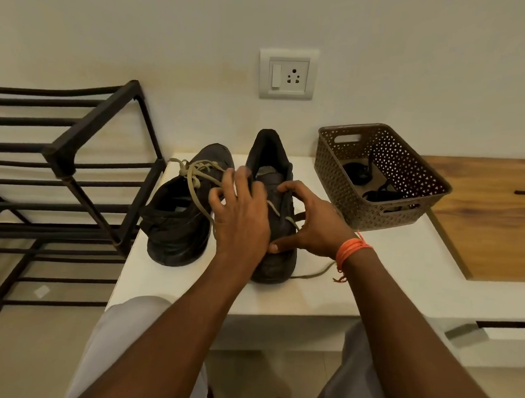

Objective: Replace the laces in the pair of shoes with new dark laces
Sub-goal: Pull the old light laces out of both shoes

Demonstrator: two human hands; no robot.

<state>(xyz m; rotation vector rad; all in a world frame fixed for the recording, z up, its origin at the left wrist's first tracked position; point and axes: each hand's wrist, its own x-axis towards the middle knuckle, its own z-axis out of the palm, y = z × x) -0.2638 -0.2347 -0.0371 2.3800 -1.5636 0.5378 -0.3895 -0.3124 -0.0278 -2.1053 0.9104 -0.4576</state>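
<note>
Two black shoes stand on a white bench. The left shoe still has its beige lace knotted on top. The right shoe points its toe at me, and its beige lace is loose, with one end trailing on the bench. My left hand lies over this shoe's throat with fingers curled; it seems to pinch the lace, but the thumb is hidden. My right hand grips the shoe's right side between thumb and forefinger. Dark laces lie in a brown basket.
A black metal shoe rack stands close on the left, against the bench's edge. The basket sits at the bench's back right, beside a wooden top. A wall socket is behind the shoes. My knees are below the bench's front edge.
</note>
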